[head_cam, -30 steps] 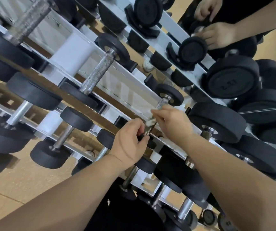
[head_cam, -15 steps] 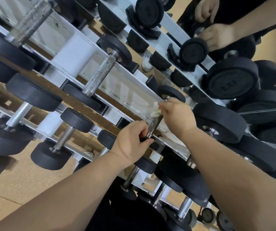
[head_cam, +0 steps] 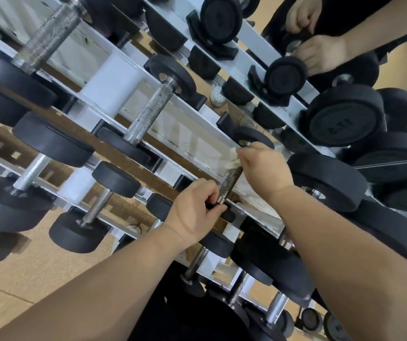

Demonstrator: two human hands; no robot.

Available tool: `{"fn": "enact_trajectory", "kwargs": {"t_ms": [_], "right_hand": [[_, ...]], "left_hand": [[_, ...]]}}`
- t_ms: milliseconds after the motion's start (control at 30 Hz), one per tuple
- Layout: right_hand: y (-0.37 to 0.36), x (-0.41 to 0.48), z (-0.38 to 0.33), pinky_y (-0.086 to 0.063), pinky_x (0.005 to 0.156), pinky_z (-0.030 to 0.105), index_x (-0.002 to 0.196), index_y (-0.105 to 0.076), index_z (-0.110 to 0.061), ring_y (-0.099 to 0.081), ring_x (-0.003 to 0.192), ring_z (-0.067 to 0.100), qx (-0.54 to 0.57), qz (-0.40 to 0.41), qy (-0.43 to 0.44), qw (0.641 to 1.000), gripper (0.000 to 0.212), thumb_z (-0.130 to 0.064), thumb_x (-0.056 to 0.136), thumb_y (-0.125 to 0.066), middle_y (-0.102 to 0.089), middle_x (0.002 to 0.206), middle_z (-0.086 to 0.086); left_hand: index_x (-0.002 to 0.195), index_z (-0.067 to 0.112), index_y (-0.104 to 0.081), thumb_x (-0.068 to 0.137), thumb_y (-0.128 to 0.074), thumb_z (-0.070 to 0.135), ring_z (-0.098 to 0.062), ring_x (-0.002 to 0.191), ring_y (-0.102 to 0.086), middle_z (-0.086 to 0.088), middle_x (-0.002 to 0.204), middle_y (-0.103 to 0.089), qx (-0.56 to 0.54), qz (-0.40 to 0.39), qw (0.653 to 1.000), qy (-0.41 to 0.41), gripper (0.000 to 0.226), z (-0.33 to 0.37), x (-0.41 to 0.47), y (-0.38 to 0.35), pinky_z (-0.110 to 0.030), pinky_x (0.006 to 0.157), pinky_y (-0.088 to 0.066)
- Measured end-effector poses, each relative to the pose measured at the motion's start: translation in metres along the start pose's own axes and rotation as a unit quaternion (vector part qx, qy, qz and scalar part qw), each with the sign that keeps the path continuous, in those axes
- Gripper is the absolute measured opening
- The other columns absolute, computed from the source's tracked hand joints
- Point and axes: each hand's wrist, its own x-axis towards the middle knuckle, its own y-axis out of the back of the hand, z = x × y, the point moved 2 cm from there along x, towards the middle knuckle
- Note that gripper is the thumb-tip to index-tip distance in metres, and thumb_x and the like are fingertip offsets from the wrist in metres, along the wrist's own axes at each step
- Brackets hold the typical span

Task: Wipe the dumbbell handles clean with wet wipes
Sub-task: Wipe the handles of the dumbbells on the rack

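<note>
- Head view: a person works at a white rack (head_cam: pixel 192 119) of black dumbbells, both bare forearms reaching in from the bottom of the frame.
- The left hand (head_cam: pixel 192 212) is clamped on the near black end (head_cam: pixel 218 207) of a small dumbbell lying on the rack's middle rail, fingers curled over the top of the weight and thumb below it.
- The dumbbell's knurled metal handle (head_cam: pixel 229 180) shows bare between the two hands, tilted up and to the right.
- The right hand (head_cam: pixel 264 166) is closed around the upper part of that handle, pinching a crumpled white wet wipe (head_cam: pixel 234 157) against the metal; a fold of the wipe sticks out to the left of the fingers.
- The far end of the same dumbbell (head_cam: pixel 254 137) sits just above the right hand, partly hidden by it.
- To the left on the same rail lies a larger dumbbell with a long knurled handle (head_cam: pixel 150 113), well apart from the hands.
- A lower rail carries smaller dumbbells with smooth handles; one (head_cam: pixel 99 205) lies just left of the left wrist.
- To the right of the right forearm, heavy black weights (head_cam: pixel 330 178) crowd the rack.
- At top right, a mirror reflection shows two hands (head_cam: pixel 320 52) at a small dumbbell (head_cam: pixel 286 76), with a larger weight (head_cam: pixel 345 114) just below them.
- Tan flooring (head_cam: pixel 25 279) fills the lower left corner, beneath the left forearm.
</note>
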Motion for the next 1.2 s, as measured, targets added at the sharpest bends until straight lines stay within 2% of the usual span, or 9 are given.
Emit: {"fn": "enact_trajectory", "kwargs": {"t_ms": [67,200,267,367,467,733,967,1133,1200], "right_hand": [[-0.003,-0.008,-0.007,-0.049,0.053,0.036,0.084,-0.068,-0.007,-0.058,0.062,0.035,0.022,0.016,-0.003,1.0,0.008,0.0,0.083,-0.064,-0.059,0.079,0.009],[-0.014,-0.046,-0.028,-0.046,0.047,0.033,0.089,-0.072,-0.016,-0.056,0.059,0.024,0.05,-0.062,0.15,0.985,0.02,-0.023,0.085,-0.053,-0.046,0.071,-0.004],[-0.012,-0.04,-0.022,-0.048,0.049,0.032,0.092,-0.073,-0.018,-0.057,0.06,0.023,0.039,-0.076,0.173,0.981,0.014,-0.019,0.082,-0.064,-0.048,0.072,-0.005],[-0.001,-0.013,-0.003,-0.044,0.052,0.032,0.089,-0.072,-0.011,-0.059,0.062,0.033,0.019,-0.019,0.075,0.997,0.016,-0.001,0.077,-0.07,-0.057,0.076,0.005],[0.0,-0.006,0.001,-0.048,0.051,0.035,0.096,-0.073,-0.011,-0.059,0.062,0.035,0.028,0.044,-0.006,0.999,0.017,-0.001,0.084,-0.066,-0.06,0.08,0.007],[-0.016,-0.041,-0.017,-0.048,0.046,0.033,0.095,-0.072,-0.016,-0.057,0.058,0.025,0.072,-0.06,0.195,0.976,0.017,-0.015,0.078,-0.074,-0.053,0.07,0.0],[-0.006,-0.011,0.0,-0.054,0.053,0.039,0.095,-0.072,-0.007,-0.06,0.063,0.036,0.054,0.073,0.018,0.996,0.015,0.0,0.083,-0.066,-0.059,0.079,0.009],[-0.029,-0.06,-0.025,-0.052,0.049,0.039,0.112,-0.071,-0.012,-0.06,0.064,0.031,0.118,-0.012,0.13,0.984,0.034,-0.027,0.09,-0.049,-0.057,0.079,0.005],[-0.024,-0.049,-0.018,-0.053,0.05,0.037,0.11,-0.072,-0.013,-0.062,0.065,0.03,0.1,-0.024,0.16,0.982,0.029,-0.02,0.085,-0.06,-0.059,0.08,0.005]], "left_hand": [[0.072,0.03,-0.033,0.084,-0.078,0.018,-0.01,0.072,-0.04,0.01,0.077,-0.042,0.0,-0.002,1.0,-0.004,0.048,-0.001,0.0,0.0,-0.014,0.064,-0.034],[0.074,0.023,-0.039,0.081,-0.079,0.016,-0.009,0.072,-0.042,0.011,0.076,-0.042,-0.002,0.0,1.0,-0.013,0.042,-0.002,0.001,-0.001,-0.014,0.064,-0.031],[0.073,0.024,-0.038,0.082,-0.079,0.016,-0.011,0.072,-0.042,0.01,0.077,-0.043,-0.004,0.006,1.0,-0.014,0.042,-0.003,0.001,-0.001,-0.016,0.064,-0.032],[0.071,0.029,-0.033,0.083,-0.079,0.017,-0.013,0.071,-0.042,0.008,0.076,-0.043,0.003,0.011,1.0,-0.019,0.048,-0.005,0.001,-0.003,-0.017,0.064,-0.034],[0.071,0.029,-0.032,0.082,-0.079,0.016,-0.013,0.07,-0.041,0.008,0.075,-0.042,-0.001,0.016,0.999,-0.029,0.05,-0.004,0.001,-0.001,-0.017,0.062,-0.034],[0.072,0.027,-0.035,0.079,-0.081,0.014,-0.01,0.067,-0.04,0.012,0.074,-0.039,-0.006,0.023,0.999,-0.043,0.048,-0.007,0.002,-0.002,-0.014,0.061,-0.031],[0.072,0.034,-0.031,0.084,-0.077,0.018,-0.013,0.071,-0.04,0.009,0.074,-0.04,-0.009,0.003,0.998,-0.055,0.05,-0.005,0.003,0.003,-0.017,0.063,-0.032],[0.072,0.032,-0.033,0.084,-0.076,0.017,-0.013,0.072,-0.043,0.009,0.075,-0.041,-0.008,-0.004,0.999,-0.052,0.047,-0.007,0.003,0.001,-0.018,0.064,-0.033],[0.071,0.031,-0.034,0.084,-0.076,0.018,-0.014,0.074,-0.044,0.008,0.076,-0.042,-0.01,-0.006,0.999,-0.047,0.046,-0.007,0.003,0.001,-0.02,0.065,-0.034]]}}
